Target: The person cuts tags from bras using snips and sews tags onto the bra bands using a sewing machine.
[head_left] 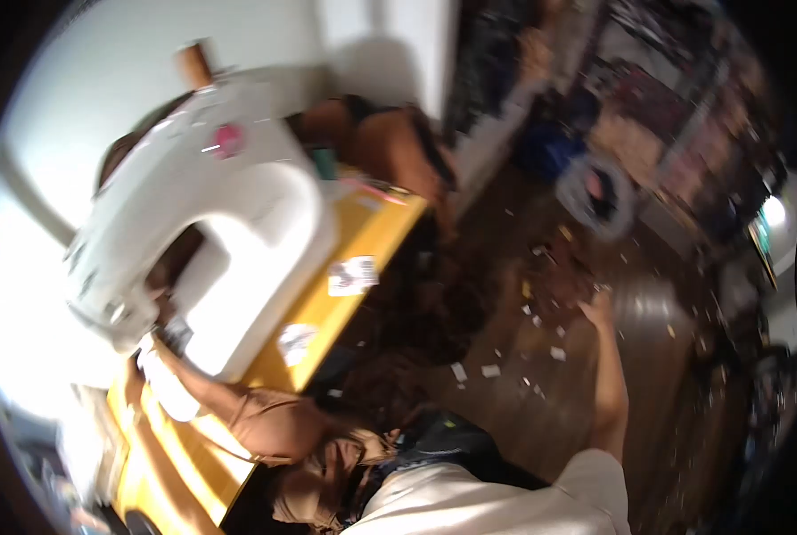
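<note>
Shirt (470, 504); left hand (132, 385) by sewing machine (283, 209), right hand (598, 308) beyond table edge (327, 339), finger grips unclear

At lower left, the left hand (132, 382) is blurred, its fingers impossible to tell apart, and its forearm is cut off by the bottom edge. Glare and blur obscure the needle area of the sewing machine (193, 192) and the brown fabric (283, 430) near it. Right of centre, the right hand (599, 306) is smeared; whether it holds anything is unclear. The cream shirt (479, 501) runs off the bottom. Printing on the paper cards (354, 275) is illegible, and the floor scraps (490, 371) are too small to identify.
</note>
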Action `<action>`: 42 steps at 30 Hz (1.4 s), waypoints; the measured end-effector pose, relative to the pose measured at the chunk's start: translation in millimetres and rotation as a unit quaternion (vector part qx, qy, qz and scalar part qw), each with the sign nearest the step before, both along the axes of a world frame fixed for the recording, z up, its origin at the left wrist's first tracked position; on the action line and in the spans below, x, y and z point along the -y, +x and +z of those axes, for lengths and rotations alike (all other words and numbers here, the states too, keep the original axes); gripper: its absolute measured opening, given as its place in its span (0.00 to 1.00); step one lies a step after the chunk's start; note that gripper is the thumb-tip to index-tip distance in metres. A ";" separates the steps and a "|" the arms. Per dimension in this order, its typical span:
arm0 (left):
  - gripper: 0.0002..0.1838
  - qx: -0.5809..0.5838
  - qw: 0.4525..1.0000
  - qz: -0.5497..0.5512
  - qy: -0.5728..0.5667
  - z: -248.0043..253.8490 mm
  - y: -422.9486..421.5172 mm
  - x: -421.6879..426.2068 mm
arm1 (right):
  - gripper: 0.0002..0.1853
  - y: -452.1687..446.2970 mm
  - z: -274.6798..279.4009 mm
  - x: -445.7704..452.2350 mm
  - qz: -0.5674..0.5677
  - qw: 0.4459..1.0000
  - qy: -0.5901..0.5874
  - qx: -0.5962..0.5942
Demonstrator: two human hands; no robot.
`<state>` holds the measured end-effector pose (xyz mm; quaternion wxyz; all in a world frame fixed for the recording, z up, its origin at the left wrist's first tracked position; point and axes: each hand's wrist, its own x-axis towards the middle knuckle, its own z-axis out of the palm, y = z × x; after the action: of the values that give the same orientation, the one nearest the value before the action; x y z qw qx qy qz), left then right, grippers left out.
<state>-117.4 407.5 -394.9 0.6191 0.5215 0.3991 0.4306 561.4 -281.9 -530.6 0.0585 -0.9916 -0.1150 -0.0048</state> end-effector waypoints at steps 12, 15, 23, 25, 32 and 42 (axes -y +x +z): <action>0.14 0.075 0.986 0.136 -0.065 71.7 64.8 -38.0 | 0.12 -169.2 262.6 -240.4 0.408 0.804 0.431 0.039; 0.07 0.240 0.956 0.032 -0.168 99.4 43.4 -10.6 | 0.13 -266.2 304.1 -307.6 0.549 0.693 0.464 -0.059; 0.04 0.435 0.884 0.136 -0.108 100.2 -43.1 103.5 | 0.30 -451.9 283.2 -455.7 0.791 0.509 0.258 -0.219; 0.13 0.443 0.882 0.093 -0.130 69.5 -62.5 120.6 | 0.26 -490.6 262.0 -489.4 0.774 0.492 0.333 -0.220; 0.16 0.527 0.843 0.053 -0.095 12.0 3.1 226.1 | 0.14 -576.3 270.2 -558.8 0.769 0.419 0.463 -0.136; 0.20 0.306 0.934 0.169 -0.076 -13.7 -46.7 298.6 | 0.13 -617.7 256.1 -590.6 0.891 0.371 0.158 -0.208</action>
<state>-164.1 108.9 -408.6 0.6673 0.2411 0.3041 0.6357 -56.3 308.6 -274.5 0.2071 -0.2574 -0.9131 0.2387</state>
